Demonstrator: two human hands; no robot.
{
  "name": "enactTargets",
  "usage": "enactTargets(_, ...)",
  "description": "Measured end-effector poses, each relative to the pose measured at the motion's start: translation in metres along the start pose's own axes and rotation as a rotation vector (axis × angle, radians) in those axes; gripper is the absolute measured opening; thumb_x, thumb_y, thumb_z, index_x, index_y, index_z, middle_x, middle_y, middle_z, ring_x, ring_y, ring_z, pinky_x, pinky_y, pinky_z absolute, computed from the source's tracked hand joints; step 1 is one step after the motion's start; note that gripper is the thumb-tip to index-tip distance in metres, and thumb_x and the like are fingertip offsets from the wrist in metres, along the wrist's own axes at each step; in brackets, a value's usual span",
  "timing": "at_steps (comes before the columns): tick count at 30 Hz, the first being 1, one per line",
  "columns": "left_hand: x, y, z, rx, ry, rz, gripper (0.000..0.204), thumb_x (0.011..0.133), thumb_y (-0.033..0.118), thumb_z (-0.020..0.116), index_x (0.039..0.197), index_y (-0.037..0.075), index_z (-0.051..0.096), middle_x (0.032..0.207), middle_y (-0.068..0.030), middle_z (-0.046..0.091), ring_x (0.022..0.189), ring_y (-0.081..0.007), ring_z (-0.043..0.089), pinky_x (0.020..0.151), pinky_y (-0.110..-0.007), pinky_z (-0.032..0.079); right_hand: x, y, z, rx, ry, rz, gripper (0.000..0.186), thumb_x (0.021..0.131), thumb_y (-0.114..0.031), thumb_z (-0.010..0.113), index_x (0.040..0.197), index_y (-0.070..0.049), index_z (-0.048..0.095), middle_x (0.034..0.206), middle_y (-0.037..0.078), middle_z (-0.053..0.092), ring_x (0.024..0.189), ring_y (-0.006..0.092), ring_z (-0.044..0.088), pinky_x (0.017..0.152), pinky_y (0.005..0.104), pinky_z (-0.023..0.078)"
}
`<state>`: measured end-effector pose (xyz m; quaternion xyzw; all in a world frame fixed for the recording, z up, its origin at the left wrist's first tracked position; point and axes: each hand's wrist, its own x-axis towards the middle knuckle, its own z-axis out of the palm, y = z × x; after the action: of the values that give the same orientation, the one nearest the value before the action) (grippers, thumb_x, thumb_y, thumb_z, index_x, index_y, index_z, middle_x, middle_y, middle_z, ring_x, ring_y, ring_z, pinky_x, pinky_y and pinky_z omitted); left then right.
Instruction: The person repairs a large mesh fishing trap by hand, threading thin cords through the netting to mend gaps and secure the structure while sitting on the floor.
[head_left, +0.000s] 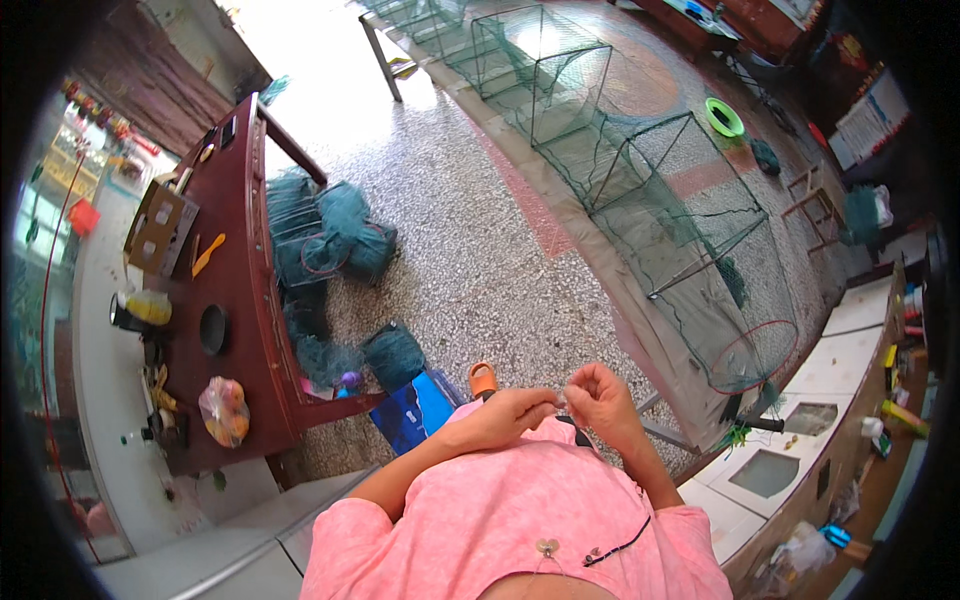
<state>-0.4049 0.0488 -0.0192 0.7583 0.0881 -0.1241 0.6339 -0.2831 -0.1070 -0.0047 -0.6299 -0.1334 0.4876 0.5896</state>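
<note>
My left hand point(512, 414) and my right hand point(603, 402) are close together in front of my pink shirt point(500, 500). The fingers of both are pinched at the tips, facing each other across a small gap. Whatever lies between them is too small to make out. Beyond my right hand a long green mesh fishing trap point(655, 250) with dark square wire frames stretches away toward the far doorway. A reddish ring point(790, 352) rims its near end. An orange slipper point(483, 378) shows just past my left hand.
On the left, a dark red table point(250, 345) bears a cardboard box point(162, 228), a black bowl point(213, 329) and a bag of fruit point(225, 412). Bundled green nets point(350, 240) and a blue package point(412, 410) lie beside it. A white-tiled counter point(840, 365) stands at right; a green basin point(724, 117) sits farther off.
</note>
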Motion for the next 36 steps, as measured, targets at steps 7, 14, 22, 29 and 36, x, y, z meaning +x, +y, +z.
enactTargets(7,0.014,-0.019,-0.054,-0.326,0.024,-0.042,0.021,0.096,0.017,0.046,0.108,0.002,0.055,0.076,0.0052,0.048,0.066,-0.0047,0.042,0.059,-0.022,0.038,0.051,-0.013,0.043,0.203,0.051,-0.148,0.014,0.090,-0.017,0.058,0.091,-0.003,0.061,0.072,-0.001,0.058,0.057,0.0032,0.048,0.049,0.0175,0.038)
enactTargets(14,0.026,-0.012,-0.097,-0.437,0.027,-0.132,0.019,0.095,0.013,0.046,0.101,0.001,0.060,0.073,0.0036,0.050,0.063,-0.0037,0.042,0.057,-0.018,0.036,0.079,-0.037,0.014,0.281,0.430,-0.430,0.023,0.090,-0.025,0.058,0.084,-0.003,0.059,0.066,-0.002,0.054,0.055,0.0032,0.045,0.051,0.0181,0.037)
enactTargets(22,0.067,-0.012,-0.134,-0.413,0.298,-0.101,0.013,0.092,0.012,0.053,0.093,0.002,0.061,0.066,0.0027,0.050,0.058,-0.0039,0.041,0.052,-0.018,0.032,0.113,-0.078,-0.019,0.570,0.333,-0.714,0.031,0.095,-0.037,0.044,0.087,-0.007,0.047,0.062,0.003,0.051,0.056,0.0127,0.053,0.063,0.0316,0.053)
enactTargets(29,0.128,0.015,-0.154,-0.318,0.415,0.029,0.011,0.092,0.008,0.052,0.091,0.001,0.061,0.067,0.0037,0.050,0.059,-0.0026,0.041,0.054,-0.017,0.033,0.105,-0.116,-0.073,0.570,0.114,-0.806,0.031,0.095,-0.036,0.046,0.089,-0.006,0.051,0.055,-0.002,0.041,0.043,0.0081,0.040,0.040,0.0238,0.038)
enactTargets(36,0.191,0.071,-0.135,0.377,0.311,0.447,0.013,0.080,-0.005,0.061,0.089,0.004,0.065,0.077,-0.0010,0.048,0.061,-0.0095,0.044,0.056,-0.021,0.035,0.082,-0.118,-0.105,0.027,0.317,-0.484,0.035,0.082,-0.023,0.068,0.109,-0.003,0.059,0.085,0.001,0.060,0.064,0.0038,0.046,0.054,0.0182,0.037)
